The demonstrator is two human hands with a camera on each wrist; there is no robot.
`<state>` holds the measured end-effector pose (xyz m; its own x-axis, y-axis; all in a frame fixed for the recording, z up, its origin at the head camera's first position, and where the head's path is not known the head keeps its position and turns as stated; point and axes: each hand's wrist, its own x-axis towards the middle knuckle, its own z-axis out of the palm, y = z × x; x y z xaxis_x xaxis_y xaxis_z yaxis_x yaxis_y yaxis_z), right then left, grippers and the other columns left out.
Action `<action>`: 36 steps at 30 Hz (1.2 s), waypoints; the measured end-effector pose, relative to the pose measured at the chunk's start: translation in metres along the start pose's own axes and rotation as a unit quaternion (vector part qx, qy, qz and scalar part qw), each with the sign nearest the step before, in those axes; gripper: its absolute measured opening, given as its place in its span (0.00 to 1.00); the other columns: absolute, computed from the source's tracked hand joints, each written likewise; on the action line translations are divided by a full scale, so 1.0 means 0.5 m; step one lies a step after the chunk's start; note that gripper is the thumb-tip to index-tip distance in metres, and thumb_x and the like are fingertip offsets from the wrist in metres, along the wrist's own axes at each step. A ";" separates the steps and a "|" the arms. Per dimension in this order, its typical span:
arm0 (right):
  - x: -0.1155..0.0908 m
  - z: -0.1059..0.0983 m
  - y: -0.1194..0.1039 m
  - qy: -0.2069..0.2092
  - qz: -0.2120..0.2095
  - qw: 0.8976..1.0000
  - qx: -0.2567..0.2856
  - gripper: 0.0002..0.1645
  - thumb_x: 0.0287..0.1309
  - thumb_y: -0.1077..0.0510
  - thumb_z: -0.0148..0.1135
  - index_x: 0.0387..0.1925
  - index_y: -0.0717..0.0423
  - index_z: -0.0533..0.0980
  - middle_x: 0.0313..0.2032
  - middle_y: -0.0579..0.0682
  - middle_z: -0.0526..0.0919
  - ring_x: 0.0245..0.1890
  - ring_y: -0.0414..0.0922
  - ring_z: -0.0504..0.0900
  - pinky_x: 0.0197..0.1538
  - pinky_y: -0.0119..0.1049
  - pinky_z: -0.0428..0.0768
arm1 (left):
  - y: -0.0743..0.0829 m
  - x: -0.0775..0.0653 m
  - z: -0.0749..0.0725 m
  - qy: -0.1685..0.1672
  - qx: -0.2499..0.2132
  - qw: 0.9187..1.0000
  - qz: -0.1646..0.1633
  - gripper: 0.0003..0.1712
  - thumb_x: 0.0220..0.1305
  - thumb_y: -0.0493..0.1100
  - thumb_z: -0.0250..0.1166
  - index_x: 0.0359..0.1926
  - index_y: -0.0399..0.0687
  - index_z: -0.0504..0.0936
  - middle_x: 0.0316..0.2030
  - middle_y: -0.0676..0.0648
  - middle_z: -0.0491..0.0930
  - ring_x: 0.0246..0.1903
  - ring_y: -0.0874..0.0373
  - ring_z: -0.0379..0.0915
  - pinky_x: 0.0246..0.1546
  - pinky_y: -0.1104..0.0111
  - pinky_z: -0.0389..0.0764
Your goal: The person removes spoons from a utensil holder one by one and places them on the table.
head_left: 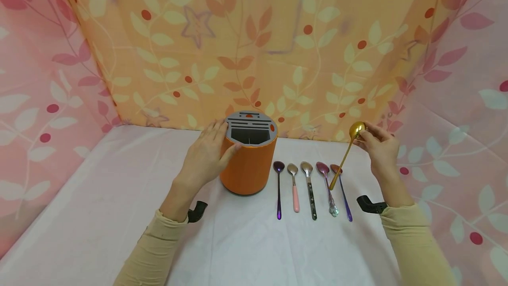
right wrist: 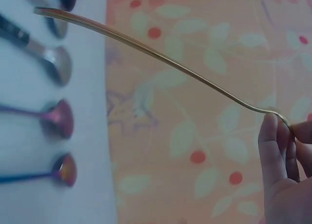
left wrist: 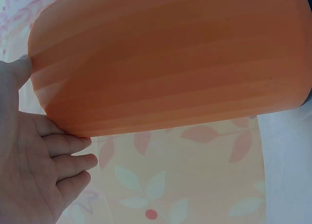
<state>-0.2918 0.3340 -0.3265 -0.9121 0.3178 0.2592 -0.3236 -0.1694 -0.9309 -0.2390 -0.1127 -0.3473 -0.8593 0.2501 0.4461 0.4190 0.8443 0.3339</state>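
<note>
My right hand (head_left: 379, 147) pinches a gold spoon (head_left: 357, 130) by its bowl, the handle slanting down to the left above the spoons on the table. In the right wrist view the thumb and fingertips grip the bowl end of the gold spoon (right wrist: 170, 62). Against the upper left side of an orange utensil holder (head_left: 248, 167) rests my left hand (head_left: 206, 151), fingers extended. The holder has a grey slotted top (head_left: 252, 122) with one larger opening. In the left wrist view the straight fingers of my left hand (left wrist: 39, 156) touch the orange wall (left wrist: 170, 63).
Right of the holder lie a purple spoon (head_left: 279, 189), a pink-handled spoon (head_left: 295, 195), a dark-handled spoon (head_left: 311, 193), an ornate pinkish spoon (head_left: 329, 191) and a blue-violet spoon (head_left: 346, 197). They lie on a white tablecloth (head_left: 246, 242). Patterned curtains (head_left: 238, 69) rise behind and beside it.
</note>
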 end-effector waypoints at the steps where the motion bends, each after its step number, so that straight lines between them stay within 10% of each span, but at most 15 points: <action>1: 0.003 -0.010 0.003 -0.012 0.008 1.000 -0.013 0.24 0.64 0.73 0.66 0.62 0.71 0.78 0.43 0.52 0.83 0.29 0.41 0.90 0.38 0.34 0.88 | 0.000 0.000 0.000 0.001 0.000 1.000 0.000 0.50 0.77 0.69 0.51 0.79 0.34 0.59 0.80 0.36 0.55 0.80 0.39 0.48 0.77 0.46 0.57; 13: 0.050 -0.120 0.042 -0.149 0.107 0.970 -0.159 0.23 0.72 0.66 0.62 0.64 0.73 0.74 0.38 0.40 0.88 0.34 0.39 0.89 0.42 0.32 0.88 | 0.002 -0.001 -0.001 0.000 -0.003 1.000 0.000 0.50 0.76 0.69 0.52 0.79 0.33 0.59 0.80 0.37 0.55 0.80 0.40 0.48 0.78 0.47 0.55; 26: 0.092 -0.177 0.101 -0.197 0.161 0.904 -0.344 0.30 0.77 0.64 0.53 0.72 0.79 0.62 0.47 0.54 0.85 0.36 0.37 0.89 0.47 0.35 0.88 | -0.001 -0.001 0.002 0.002 0.000 1.000 -0.001 0.50 0.76 0.70 0.51 0.79 0.34 0.59 0.80 0.38 0.54 0.79 0.39 0.49 0.77 0.46 0.57; 36: 0.100 -0.206 0.155 -0.222 0.163 0.898 -0.343 0.30 0.78 0.64 0.53 0.71 0.81 0.61 0.48 0.53 0.85 0.37 0.34 0.86 0.48 0.34 0.88 | -0.001 -0.002 0.004 0.004 -0.004 1.000 -0.002 0.51 0.76 0.71 0.50 0.79 0.35 0.59 0.81 0.40 0.53 0.80 0.41 0.47 0.77 0.46 0.58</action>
<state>-0.3367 0.4329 -0.4124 -0.9899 -0.0736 -0.1211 0.0718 0.4761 -0.8764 -0.2387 -0.1123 -0.3496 -0.8589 0.2425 0.4510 0.4174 0.8417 0.3424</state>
